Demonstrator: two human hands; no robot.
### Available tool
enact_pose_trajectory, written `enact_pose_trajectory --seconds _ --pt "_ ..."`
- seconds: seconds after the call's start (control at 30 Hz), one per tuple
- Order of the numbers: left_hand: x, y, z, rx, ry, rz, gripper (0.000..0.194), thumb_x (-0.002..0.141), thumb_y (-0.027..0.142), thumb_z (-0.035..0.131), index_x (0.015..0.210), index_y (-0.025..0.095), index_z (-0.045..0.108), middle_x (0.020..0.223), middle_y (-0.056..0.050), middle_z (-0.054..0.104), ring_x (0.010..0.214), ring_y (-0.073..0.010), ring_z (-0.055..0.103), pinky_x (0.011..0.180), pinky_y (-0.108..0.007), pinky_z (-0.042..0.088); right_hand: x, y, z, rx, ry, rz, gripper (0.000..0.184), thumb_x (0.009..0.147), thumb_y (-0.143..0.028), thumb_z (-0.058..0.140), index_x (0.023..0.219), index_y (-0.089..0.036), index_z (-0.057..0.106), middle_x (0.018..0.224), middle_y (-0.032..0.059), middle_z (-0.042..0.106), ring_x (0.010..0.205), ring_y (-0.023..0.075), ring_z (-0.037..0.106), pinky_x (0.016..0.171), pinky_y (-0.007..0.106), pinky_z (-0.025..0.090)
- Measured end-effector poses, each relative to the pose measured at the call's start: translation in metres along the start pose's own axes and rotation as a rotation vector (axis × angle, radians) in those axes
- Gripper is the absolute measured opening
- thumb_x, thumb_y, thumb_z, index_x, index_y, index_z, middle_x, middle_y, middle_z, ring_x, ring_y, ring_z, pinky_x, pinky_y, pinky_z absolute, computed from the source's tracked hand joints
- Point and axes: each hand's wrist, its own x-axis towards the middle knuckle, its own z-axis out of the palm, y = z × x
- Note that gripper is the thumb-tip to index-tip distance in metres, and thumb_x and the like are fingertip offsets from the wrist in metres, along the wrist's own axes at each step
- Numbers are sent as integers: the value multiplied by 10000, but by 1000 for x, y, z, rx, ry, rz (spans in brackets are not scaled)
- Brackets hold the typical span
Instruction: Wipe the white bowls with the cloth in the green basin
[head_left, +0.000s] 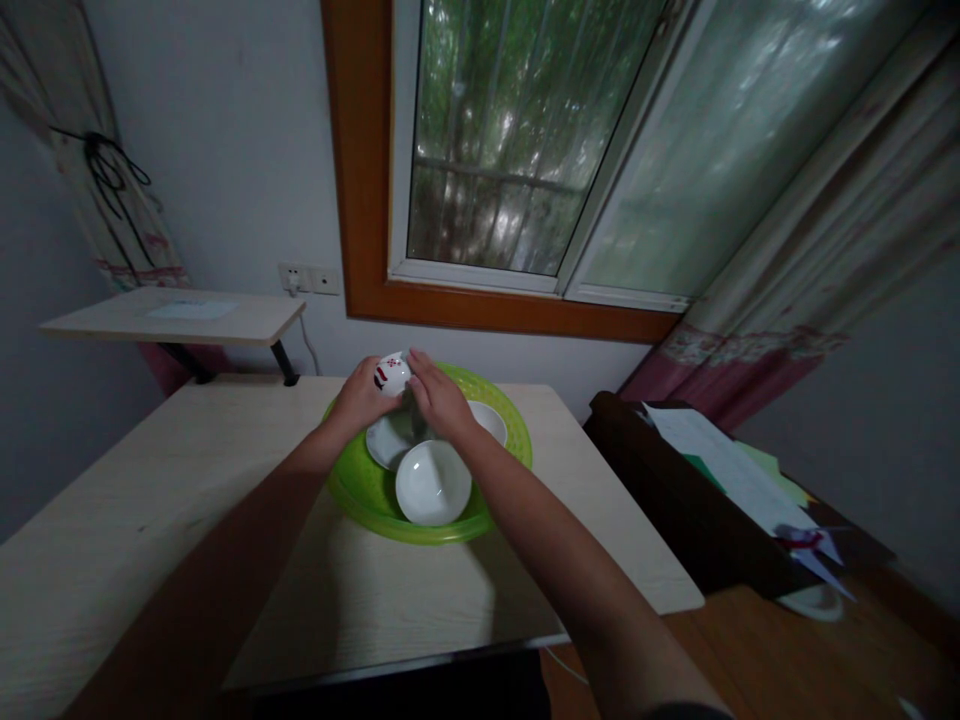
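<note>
A round green plastic basin sits on the pale wooden table, holding several white dishes. A white bowl lies nearest me inside it, with white plates behind. My left hand grips a small white cup with a red pattern above the basin's far rim. My right hand is closed, its fingers touching the cup's right side, and part of the cup is hidden by both hands.
A small shelf juts from the wall at the left, with wall sockets beside it. A dark cabinet with papers stands right of the table. A window and curtains fill the back.
</note>
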Motion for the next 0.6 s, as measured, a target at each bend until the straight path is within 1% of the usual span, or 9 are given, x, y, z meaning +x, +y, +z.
enact_pose_trajectory --seconds 0.07,0.13,0.23,0.3,0.4,0.5,0.53,0.6 --pt "-1 2 0 3 -16 15 526 653 271 720 1131 197 514 1094 -87 613 1011 -255 613 912 -403 509 0 -8 0 -35 -41 -89 473 1041 -323 363 1491 -218 464 1583 51 411 1519 180 280 1252 416 267" --pt "-1 5 -1 -3 -33 21 467 664 226 678 1102 192 522 1079 -89 610 1003 -249 608 922 -407 504 0 -13 1 -61 -74 -157 464 1039 -318 376 1474 -201 490 1572 62 429 1528 188 254 1254 427 263" --pt "-2 10 -3 -6 -47 3 439 669 211 664 1085 192 524 1073 -88 608 1011 -248 606 934 -410 498 1 -14 2 -60 -92 -185 459 1039 -332 386 1466 -207 501 1567 60 436 1527 188 257 1258 434 255" --pt "-2 12 -3 -13 -42 -18 464 664 240 694 1092 195 522 1074 -84 610 1009 -250 610 925 -406 502 2 -9 3 -32 -68 -130 471 1042 -349 379 1486 -223 473 1582 51 412 1522 180 271 1260 428 252" --pt "-1 12 -4 -21 -18 -45 533 647 324 754 1106 192 517 1078 -86 617 1001 -256 617 901 -398 511 2 4 5 36 9 43 515 1047 -391 357 1526 -209 409 1603 64 370 1506 183 312 1258 416 257" --pt "-1 10 -4 -7 2 -78 586 632 354 784 1125 188 512 1086 -92 622 995 -257 620 886 -396 513 0 16 7 100 39 204 542 1045 -445 339 1519 -194 424 1561 87 433 1466 207 394 1240 434 292" --pt "-1 9 -4 -3 2 -83 595 632 351 787 1133 190 510 1091 -92 622 994 -254 620 886 -393 512 -1 18 7 111 40 229 545 1045 -454 333 1513 -195 435 1549 87 452 1458 211 408 1235 439 301" --pt "-1 7 -3 -7 5 -84 612 632 347 788 1151 193 502 1097 -88 622 992 -247 621 888 -386 511 -2 18 6 107 31 212 544 1047 -448 324 1513 -190 434 1553 84 446 1460 211 404 1234 435 304"
